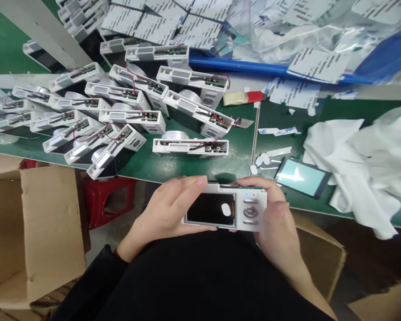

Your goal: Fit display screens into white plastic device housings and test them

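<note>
A white digital camera point(250, 196) is held between both hands, close to my body at the table's front edge. Its dark screen point(203, 209) faces me, with a white oval spot on it, and a small blue light shows above the buttons. My left hand point(170, 205) grips the camera's left end, thumb along the top edge. My right hand point(277, 218) wraps the right end beside the buttons. Just beyond lies another white camera point(190, 148), its top uncovered with wires and circuit board showing.
Several open-topped cameras point(132, 117) crowd the green table point(140, 167) on the left. A brush point(242, 98) with a red band, a screen panel point(302, 176), white cloths point(341, 156) and scraps lie to the right. Cardboard boxes point(53, 227) and a red stool point(110, 196) stand below.
</note>
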